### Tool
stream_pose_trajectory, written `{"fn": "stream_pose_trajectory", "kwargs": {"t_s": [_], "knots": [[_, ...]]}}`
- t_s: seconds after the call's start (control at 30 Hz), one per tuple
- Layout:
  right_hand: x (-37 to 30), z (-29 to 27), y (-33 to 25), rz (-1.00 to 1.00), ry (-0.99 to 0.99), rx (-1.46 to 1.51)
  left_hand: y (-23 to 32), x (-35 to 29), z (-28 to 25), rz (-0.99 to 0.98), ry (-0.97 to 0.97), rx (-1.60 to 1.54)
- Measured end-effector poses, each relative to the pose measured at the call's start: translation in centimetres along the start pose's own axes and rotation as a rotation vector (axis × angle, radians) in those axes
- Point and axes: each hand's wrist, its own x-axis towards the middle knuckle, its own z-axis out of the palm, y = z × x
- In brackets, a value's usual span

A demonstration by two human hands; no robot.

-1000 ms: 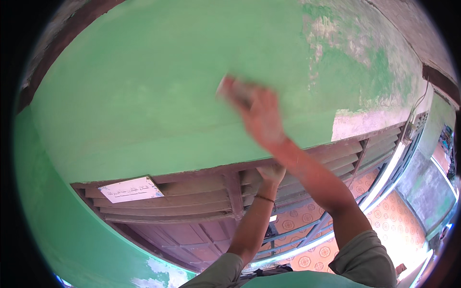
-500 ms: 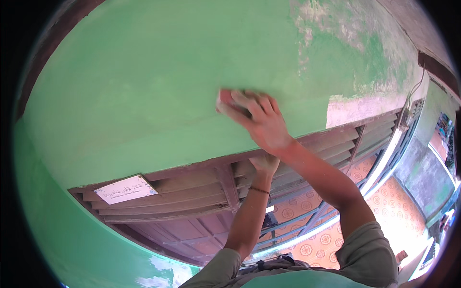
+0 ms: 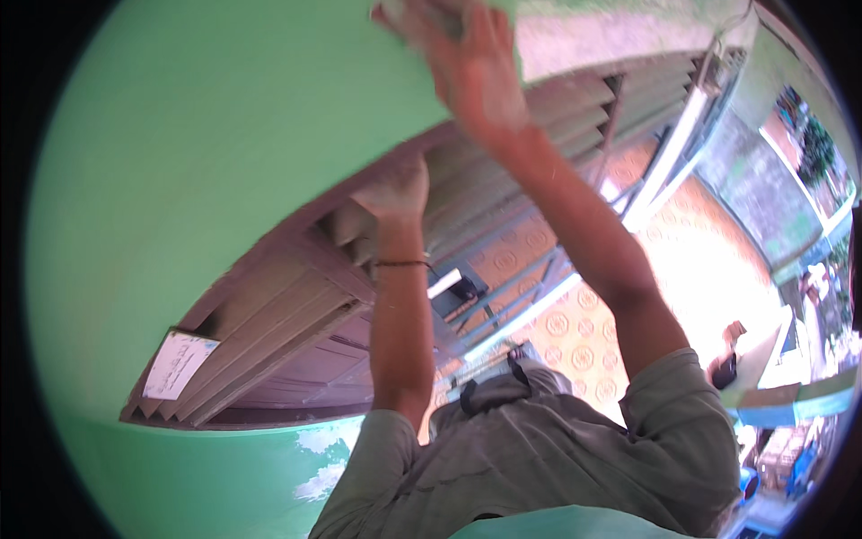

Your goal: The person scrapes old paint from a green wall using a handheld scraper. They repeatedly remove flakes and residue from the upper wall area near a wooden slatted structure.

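Note:
At the top edge of the view, my right hand (image 3: pixel 476 81) presses a small reddish block (image 3: pixel 384 16) against the green wall (image 3: pixel 269 117). The block looks like a sanding block; motion blur and the picture's edge hide part of it. Lower down, my left hand (image 3: pixel 395 193) grips the brown wooden frame (image 3: pixel 310 216) of a louvered vent, just beneath the painted wall. Its fingertips are partly hidden among the slats. A dark band circles the left wrist.
A white printed card (image 3: pixel 180 364) is fixed on the louvers at the left. Bare pale plaster (image 3: pixel 584 40) shows beside my right hand. A lit tube lamp (image 3: pixel 669 153) hangs at the right. Far below lies a patterned orange tiled floor (image 3: pixel 584 337).
The view has tilted and shifted, so the wall and vent appear turned. My right hand with the block now appears at the top edge; my left hand stays at the vent frame.

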Motion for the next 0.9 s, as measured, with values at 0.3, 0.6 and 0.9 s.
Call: {"fn": "stream_pose_trajectory", "kwargs": {"t_s": [0.3,0.6,0.9], "knots": [[-23.6,-9.6,2.0,0.931,-0.299,0.346,0.1,0.0,1.4,-0.037,-0.006,0.066],[-31.5,-6.6,4.2,0.977,-0.489,0.305,-1.1,-0.6,3.4,0.046,0.165,0.196],[-31.2,-0.9,5.8,1.009,-0.339,0.254,-0.9,-0.3,3.1,0.043,0.085,0.199]]}}
